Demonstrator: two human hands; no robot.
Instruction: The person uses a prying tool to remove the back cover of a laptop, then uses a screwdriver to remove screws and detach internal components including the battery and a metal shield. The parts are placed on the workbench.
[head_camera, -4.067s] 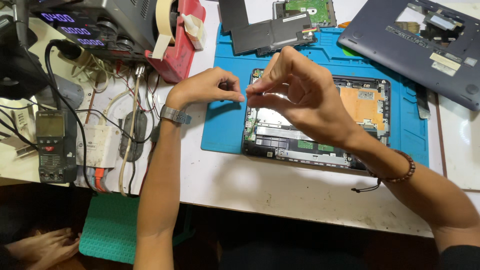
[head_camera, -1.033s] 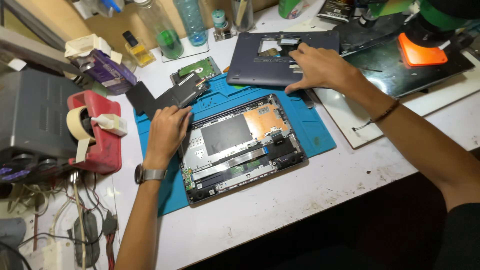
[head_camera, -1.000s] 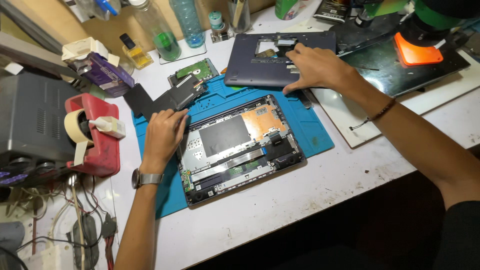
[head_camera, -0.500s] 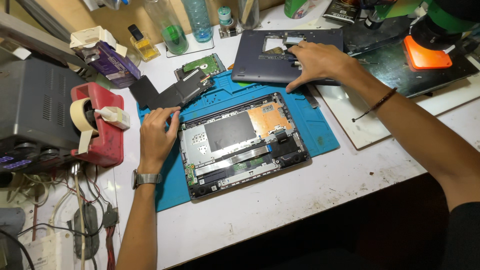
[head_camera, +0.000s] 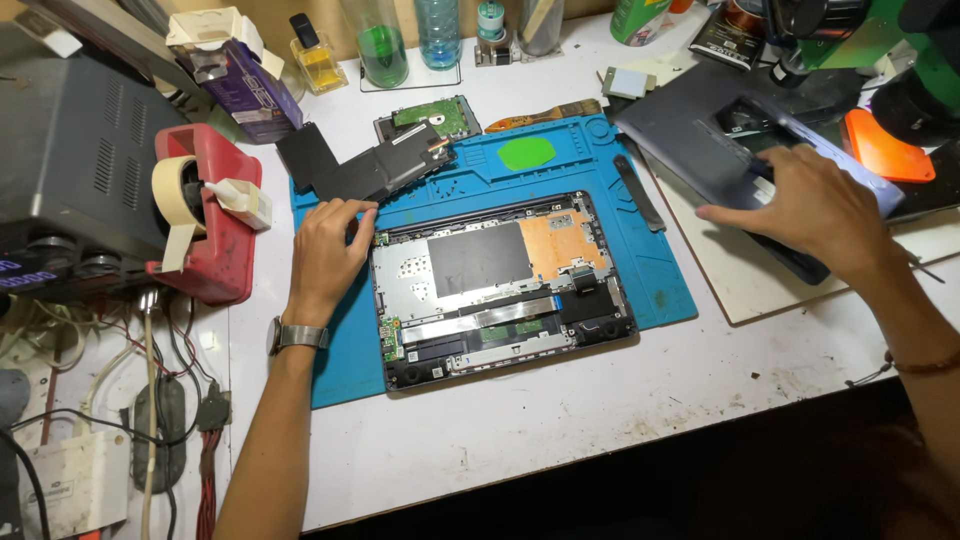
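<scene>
Laptop cover lies under gripping right hand; open left hand rests beside laptop chassis.

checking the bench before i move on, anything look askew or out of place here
The grey laptop cover under the right hand lies askew, half off the blue mat onto a white board. The opened laptop base sits slightly tilted.
</scene>
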